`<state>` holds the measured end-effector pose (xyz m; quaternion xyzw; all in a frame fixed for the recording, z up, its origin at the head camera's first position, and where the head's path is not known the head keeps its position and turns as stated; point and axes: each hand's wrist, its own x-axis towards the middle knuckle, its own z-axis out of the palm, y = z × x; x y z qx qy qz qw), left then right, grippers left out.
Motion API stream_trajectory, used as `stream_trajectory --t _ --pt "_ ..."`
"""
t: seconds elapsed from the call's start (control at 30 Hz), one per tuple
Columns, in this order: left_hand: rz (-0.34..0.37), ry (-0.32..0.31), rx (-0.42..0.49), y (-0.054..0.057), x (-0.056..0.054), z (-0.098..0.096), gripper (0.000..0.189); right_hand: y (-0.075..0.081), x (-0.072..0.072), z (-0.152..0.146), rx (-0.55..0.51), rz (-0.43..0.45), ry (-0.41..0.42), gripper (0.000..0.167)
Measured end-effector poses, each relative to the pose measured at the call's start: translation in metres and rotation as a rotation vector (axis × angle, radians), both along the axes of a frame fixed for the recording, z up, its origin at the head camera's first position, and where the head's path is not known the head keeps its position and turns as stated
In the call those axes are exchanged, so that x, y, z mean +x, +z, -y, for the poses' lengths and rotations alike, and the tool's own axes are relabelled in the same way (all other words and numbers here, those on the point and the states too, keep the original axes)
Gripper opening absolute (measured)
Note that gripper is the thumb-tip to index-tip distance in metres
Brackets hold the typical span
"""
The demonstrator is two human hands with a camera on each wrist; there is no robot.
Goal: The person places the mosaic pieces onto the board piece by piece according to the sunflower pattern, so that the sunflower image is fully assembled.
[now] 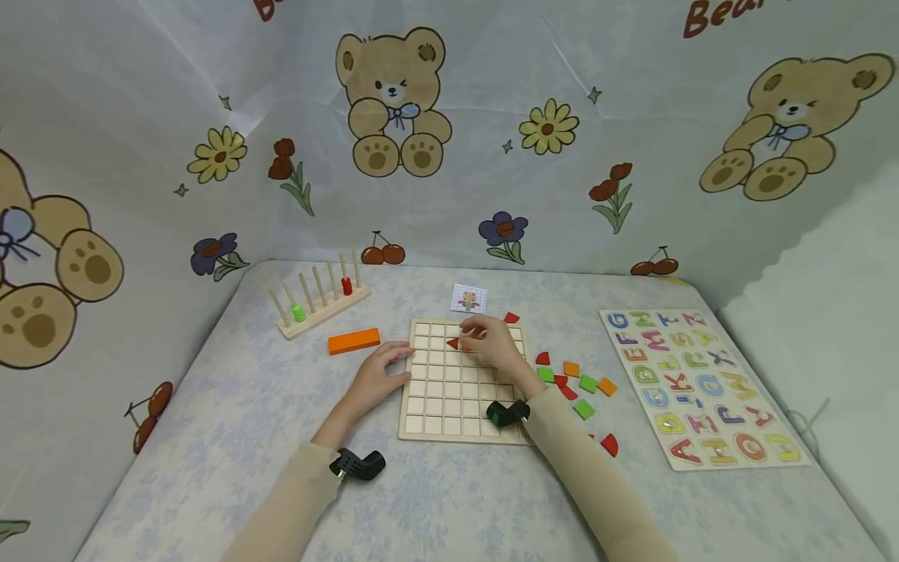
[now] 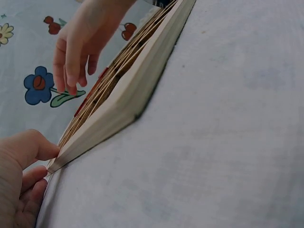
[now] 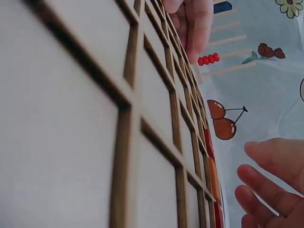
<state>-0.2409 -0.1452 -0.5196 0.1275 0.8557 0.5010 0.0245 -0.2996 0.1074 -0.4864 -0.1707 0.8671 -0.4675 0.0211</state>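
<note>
A wooden grid board (image 1: 435, 400) lies on the table. My left hand (image 1: 377, 377) touches its left edge, with the thumb and fingertips spread along the rim. Over the upper part of the board hangs my right hand (image 1: 490, 341), its fingers loosely bent. In the right wrist view, nothing shows between the right thumb and fingers. Beneath that hand a red piece (image 1: 453, 343) sits in the grid. From the right wrist camera, an orange piece (image 3: 213, 178) stands beside red ones in the board. A small picture card (image 1: 468, 298) lies behind the board.
Loose red, green (image 1: 584, 409) and orange pieces (image 1: 607, 386) are scattered right of the board. Farther right lies an alphabet puzzle board (image 1: 702, 390). An orange box (image 1: 353, 341) and a peg rack (image 1: 325, 312) with beads stand at the left. A bear-print cloth rises behind.
</note>
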Motion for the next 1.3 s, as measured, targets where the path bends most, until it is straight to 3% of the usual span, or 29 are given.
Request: stream_trajectory --t 0.23,0.4,0.8,1.0,1.3 --pt "-0.011 -0.003 -0.001 0.000 0.001 0.001 0.042 0.013 0.010 -0.033 0.006 -0.074 -0.036 0.024" --pt "-0.008 -0.004 -0.005 -0.001 0.001 0.000 0.042 0.014 0.021 -0.068 0.013 -0.123 -0.086 0.026" --pt "-0.013 -0.004 0.004 0.000 0.001 -0.001 0.042 0.007 0.036 -0.138 0.049 -0.082 -0.239 0.026" --pt "-0.031 -0.014 -0.009 0.001 0.001 -0.002 0.043 0.009 0.056 -0.160 0.115 -0.060 -0.274 0.027" --pt "-0.053 -0.017 -0.007 -0.004 0.001 0.000 0.043 -0.002 0.091 -0.196 0.116 -0.012 -0.314 0.027"
